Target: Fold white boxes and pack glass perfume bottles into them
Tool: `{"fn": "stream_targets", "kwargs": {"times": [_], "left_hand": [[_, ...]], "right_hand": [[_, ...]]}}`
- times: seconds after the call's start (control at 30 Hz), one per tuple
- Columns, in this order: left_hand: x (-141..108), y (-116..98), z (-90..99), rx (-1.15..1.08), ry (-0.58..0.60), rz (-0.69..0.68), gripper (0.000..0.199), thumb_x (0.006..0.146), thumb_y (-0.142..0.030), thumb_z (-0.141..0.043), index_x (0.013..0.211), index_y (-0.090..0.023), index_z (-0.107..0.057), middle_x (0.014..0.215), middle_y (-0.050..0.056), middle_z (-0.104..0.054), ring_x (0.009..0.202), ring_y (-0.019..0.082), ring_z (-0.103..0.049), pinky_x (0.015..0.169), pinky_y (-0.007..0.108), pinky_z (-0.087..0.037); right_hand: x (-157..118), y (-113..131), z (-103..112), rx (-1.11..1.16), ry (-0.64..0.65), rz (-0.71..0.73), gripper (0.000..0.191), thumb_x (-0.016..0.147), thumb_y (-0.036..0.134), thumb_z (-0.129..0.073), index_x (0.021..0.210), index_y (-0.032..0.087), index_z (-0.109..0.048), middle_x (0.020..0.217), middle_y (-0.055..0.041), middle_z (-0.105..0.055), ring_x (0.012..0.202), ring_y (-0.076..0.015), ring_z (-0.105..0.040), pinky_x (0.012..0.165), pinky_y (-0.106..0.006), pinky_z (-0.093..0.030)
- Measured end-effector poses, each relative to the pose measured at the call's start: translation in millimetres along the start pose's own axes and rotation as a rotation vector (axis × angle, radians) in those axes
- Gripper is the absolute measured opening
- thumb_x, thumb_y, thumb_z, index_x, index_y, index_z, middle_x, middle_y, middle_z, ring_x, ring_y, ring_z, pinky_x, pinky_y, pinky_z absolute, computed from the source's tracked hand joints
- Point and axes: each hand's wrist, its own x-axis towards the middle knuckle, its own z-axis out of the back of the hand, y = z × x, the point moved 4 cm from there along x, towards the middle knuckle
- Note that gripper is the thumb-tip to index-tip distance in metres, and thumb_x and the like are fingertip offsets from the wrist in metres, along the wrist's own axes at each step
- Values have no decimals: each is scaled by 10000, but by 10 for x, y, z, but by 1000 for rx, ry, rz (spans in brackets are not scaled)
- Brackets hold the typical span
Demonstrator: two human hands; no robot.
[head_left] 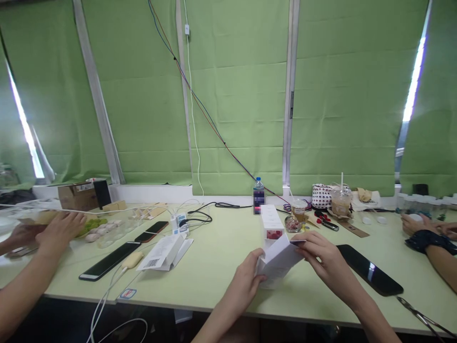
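Between my two hands is a small white box, tilted above the table's front part. My left hand grips its left end, thumb on top and fingers beneath. At the other end, the fingers of my right hand pinch the box's upper right edge, where a dark strip shows. Just behind it stands a row of white boxes, the front one showing a red picture. Flattened white cartons, one with a barcode, lie to the left. A black phone rests beside my right hand.
Tweezers or scissors lie at the front right edge. A bottle, drink cups and cables stand or lie at the back. Co-workers' hands are at far left and far right. More phones and a power bank lie left.
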Motion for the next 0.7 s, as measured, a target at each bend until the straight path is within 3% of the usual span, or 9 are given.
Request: {"fn": "stream_targets", "kwargs": {"times": [0.33, 0.47, 0.63, 0.7], "left_hand": [[0, 9, -35, -38, 45, 30, 455, 741, -90, -548, 1143, -265, -428, 1069, 2, -589, 937, 177, -560, 862, 293, -456], [11, 56, -42, -41, 38, 49, 432, 739, -92, -557, 1111, -267, -427, 1032, -9, -599, 901, 171, -575, 858, 307, -475], [-7, 80, -62, -29, 46, 32, 464, 752, -91, -538, 1159, -266, -401, 1050, 8, -587, 966, 188, -583, 891, 331, -473], [-18, 74, -82, 5, 55, -25, 492, 766, -79, -520, 1200, -266, -387, 1081, 18, -574, 973, 181, -580, 893, 324, -466]], "right_hand": [[17, 240, -363, -59, 217, -1, 263, 939, 211, -438, 805, 225, -663, 942, -61, -685, 911, -219, -596, 748, -338, -531], [11, 237, -431, 21, 296, -25, 245, 928, 216, -463, 810, 223, -677, 885, -45, -680, 873, -211, -609, 760, -328, -515], [8, 136, -339, 303, 254, -205, 243, 938, 189, -365, 910, 223, -603, 871, -27, -655, 622, -140, -596, 543, -239, -495], [5, 80, -324, 310, 213, -254, 166, 904, 174, -415, 979, 231, -551, 862, -17, -650, 631, -144, -599, 558, -245, -497]]}}
